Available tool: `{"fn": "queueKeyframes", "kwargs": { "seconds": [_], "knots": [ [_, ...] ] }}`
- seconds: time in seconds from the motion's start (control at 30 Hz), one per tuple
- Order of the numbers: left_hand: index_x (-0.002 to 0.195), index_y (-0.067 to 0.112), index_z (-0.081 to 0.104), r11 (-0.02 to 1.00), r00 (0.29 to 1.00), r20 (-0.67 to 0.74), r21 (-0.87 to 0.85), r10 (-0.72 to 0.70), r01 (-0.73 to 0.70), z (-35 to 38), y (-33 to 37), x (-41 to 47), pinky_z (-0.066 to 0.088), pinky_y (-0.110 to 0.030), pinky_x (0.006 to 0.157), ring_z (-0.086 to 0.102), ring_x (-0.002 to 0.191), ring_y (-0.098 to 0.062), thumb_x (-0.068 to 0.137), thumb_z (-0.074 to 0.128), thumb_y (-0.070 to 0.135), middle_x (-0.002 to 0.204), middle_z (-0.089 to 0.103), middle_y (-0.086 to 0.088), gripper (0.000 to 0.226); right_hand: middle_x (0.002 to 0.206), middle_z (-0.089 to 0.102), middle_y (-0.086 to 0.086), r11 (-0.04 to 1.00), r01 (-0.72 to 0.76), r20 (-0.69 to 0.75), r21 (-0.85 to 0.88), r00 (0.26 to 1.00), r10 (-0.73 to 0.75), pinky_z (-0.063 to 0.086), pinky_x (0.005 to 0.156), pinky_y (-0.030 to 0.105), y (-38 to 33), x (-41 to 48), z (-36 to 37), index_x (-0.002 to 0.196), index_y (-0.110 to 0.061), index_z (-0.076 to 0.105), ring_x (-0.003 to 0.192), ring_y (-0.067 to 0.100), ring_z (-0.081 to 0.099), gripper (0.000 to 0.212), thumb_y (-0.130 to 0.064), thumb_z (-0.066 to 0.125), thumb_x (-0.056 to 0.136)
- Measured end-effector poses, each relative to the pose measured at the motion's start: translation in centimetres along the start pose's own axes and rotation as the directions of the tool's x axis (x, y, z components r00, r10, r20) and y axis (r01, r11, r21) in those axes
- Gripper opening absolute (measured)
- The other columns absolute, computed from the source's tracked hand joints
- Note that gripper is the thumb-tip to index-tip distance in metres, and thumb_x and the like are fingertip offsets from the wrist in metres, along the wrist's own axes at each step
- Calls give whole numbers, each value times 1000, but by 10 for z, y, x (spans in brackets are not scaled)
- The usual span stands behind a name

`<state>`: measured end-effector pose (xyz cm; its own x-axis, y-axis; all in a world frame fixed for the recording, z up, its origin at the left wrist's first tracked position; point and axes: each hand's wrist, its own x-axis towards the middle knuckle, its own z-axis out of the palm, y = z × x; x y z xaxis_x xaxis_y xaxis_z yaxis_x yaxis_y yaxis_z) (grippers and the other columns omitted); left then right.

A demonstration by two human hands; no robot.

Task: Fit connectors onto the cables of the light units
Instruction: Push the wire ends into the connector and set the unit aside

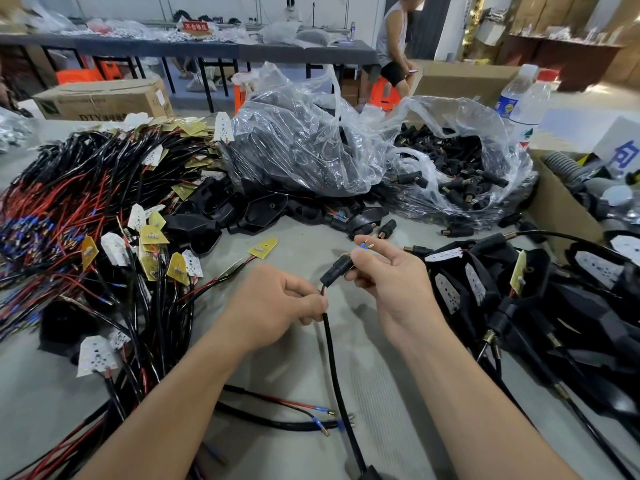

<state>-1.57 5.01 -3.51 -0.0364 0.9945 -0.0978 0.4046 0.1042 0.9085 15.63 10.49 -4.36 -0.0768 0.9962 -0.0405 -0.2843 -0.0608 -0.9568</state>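
We held the cable (331,348) between both hands, just above the grey surface (381,382). Our left grip (277,303) pinched it between thumb and curled fingers right below the connector (334,271), where a short bit of red wire showed. Our right grip (388,282) curled round the connector's upper end, and the 2 wire ends (365,244) stuck up past its fingertips. From the left grip the cable ran down toward us and out of view

The connector was a black barrel, tilted, its lower end pointing down and left; our right fingers hid its top. The cable was black and smooth, and the 2 wire ends carried blue sleeves and brass tips

To the left lay a heap of red and black wires (86,188) with white and yellow LED boards (154,233) among them. Behind the hands sat 2 clear bags, one of black housings (301,140), one of loose connectors (460,168). A pile of black light units (519,296) lay just right of the right grip, a cardboard box (554,209) beyond it, and 2 water bottles (519,95) farther back. A loose cable (277,422) with blue-sleeved tips lay between our forearms
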Motion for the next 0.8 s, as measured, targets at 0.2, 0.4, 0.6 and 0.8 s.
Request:
{"fn": "queueKeyframes", "kwargs": {
  "seconds": [0.2, 0.4, 0.6, 0.8],
  "knots": [
    [67, 17, 76, 999, 1000, -15, -41, 0, -1, 1, -2, 1, 50, -16, 57, 64, 52, -8, 89, 76, 12, 65, 75, -5, 22, 65, 67, 4, 996, -56, 57, -68, 997, 60, 42, 59, 24, 0, 1, -3, 103, -7, 73, 58, 13, 63, 13, -5, 69, 91],
    [66, 18, 77, 995, 1000, -8, 103, 14, -13, 2, -4, 2, 51, -15, 57, 64, 53, -5, 87, 77, 20, 62, 74, 2, 22, 75, 71, -3, 979, -103, 196, -178, 971, 138, 42, 63, 21, 4, -2, 2, 104, -15, 75, 66, 8, 61, 16, -7, 68, 93],
    [76, 36, 76, 978, 999, -16, 206, 42, -38, 1, -8, 1, 44, -18, 56, 59, 55, 0, 74, 85, 52, 65, 73, 12, 18, 86, 76, 4, 982, -120, 238, -146, 959, 153, 49, 65, 24, 4, -4, 4, 107, -13, 74, 68, 13, 64, 28, 6, 67, 88],
    [121, 6, 70, 959, 991, 136, -281, 1, 37, 2, -1, 1, 52, -21, 65, 64, 66, -16, 79, 83, 12, 81, 76, -10, 44, 79, 73, 8, 990, -80, 206, -116, 973, 103, 48, 69, 30, -1, -6, 5, 84, -12, 72, 71, 19, 62, 4, -11, 71, 87]
  ]
}}
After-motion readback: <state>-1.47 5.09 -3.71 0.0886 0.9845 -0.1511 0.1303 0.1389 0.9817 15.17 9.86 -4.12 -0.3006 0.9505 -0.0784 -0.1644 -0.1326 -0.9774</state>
